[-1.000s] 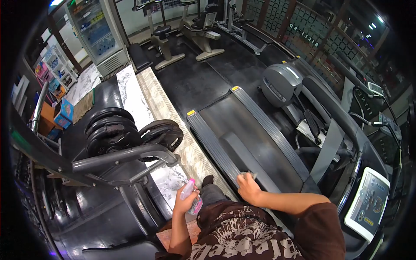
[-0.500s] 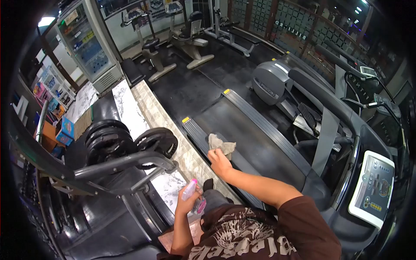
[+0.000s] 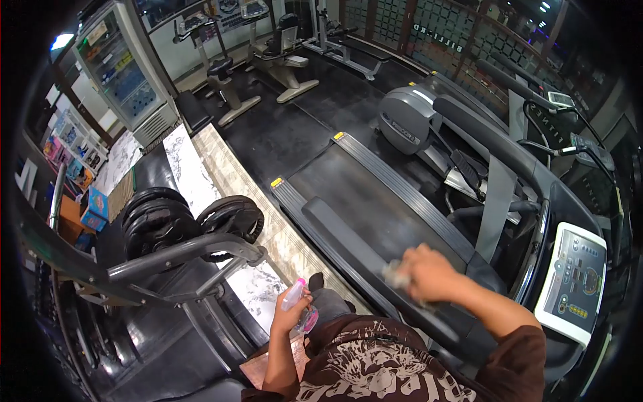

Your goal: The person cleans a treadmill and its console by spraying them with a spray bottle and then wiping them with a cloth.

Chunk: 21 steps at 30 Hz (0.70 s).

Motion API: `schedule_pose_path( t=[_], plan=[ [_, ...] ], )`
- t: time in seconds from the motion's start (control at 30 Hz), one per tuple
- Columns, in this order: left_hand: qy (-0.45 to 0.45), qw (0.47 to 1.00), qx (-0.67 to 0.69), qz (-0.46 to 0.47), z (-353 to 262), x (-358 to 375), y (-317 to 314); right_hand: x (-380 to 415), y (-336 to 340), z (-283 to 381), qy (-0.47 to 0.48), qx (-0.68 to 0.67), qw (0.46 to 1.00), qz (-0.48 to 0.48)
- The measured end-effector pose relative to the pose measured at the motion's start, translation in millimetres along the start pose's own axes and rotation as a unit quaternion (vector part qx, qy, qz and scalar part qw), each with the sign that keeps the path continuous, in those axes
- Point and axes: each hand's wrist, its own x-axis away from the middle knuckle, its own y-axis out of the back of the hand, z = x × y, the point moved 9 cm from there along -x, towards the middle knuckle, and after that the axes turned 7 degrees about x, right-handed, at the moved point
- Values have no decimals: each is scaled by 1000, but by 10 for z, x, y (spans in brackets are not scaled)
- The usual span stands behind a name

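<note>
My left hand [image 3: 291, 312] is wrapped round a clear spray bottle [image 3: 309, 320] with a pink nozzle, low in front of my body. Over the dark handrail [image 3: 348, 238] of a treadmill, my right hand [image 3: 429, 273] is closed on a grey-beige cloth [image 3: 396, 275], somewhat blurred by motion. Part of the cloth is hidden under the fingers. Beyond the rail lies the treadmill's black belt [image 3: 375, 197], and its console [image 3: 577, 281] with a white frame stands at the right.
Black weight plates [image 3: 161, 224] hang on a machine at the left, whose grey metal arm [image 3: 181, 258] reaches close to my left hand. An elliptical machine [image 3: 405, 120] stands past the treadmill. Exercise bikes [image 3: 224, 84] and a drinks fridge [image 3: 124, 67] are farther back.
My right hand has moved right and nearer my body along the handrail with the cloth, uncovering the rail's far end. My left hand still holds the bottle. The view has shifted slightly.
</note>
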Motion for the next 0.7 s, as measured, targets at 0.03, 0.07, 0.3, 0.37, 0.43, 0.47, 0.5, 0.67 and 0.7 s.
schedule_pose_path(
  t=[0.03, 0.07, 0.3, 0.37, 0.43, 0.47, 0.5, 0.67, 0.7],
  plan=[
    [1, 1000, -2, 4, 8, -29, 5, 29, 76, -271, -49, -37, 995, -76],
    [2, 1000, -4, 7, 3, -60, -5, 50, 96, -530, -98, -74, 981, -152],
    [12, 1000, -11, -7, -219, -284, -9, -107, -1098, -755, -208, -354, 911, -28],
    [11, 999, -33, -19, -270, -354, 52, -361, -1161, -772, -211, -372, 903, -41],
    [15, 998, -43, -32, -334, -435, 121, -688, -1058, -722, -213, -362, 906, -54],
    [17, 998, -40, -40, -355, -463, 166, -859, -1049, -717, -210, -365, 905, -64],
    [21, 998, -38, -49, -380, -495, 214, -1045, -1071, -717, -207, -368, 903, -73],
    [32, 996, -38, -72, -602, -798, 443, -2089, -947, -634, -219, -475, 852, -4],
    [30, 995, -52, -74, -694, -863, 474, -2362, -913, -608, -207, -490, 847, -14]
  ],
)
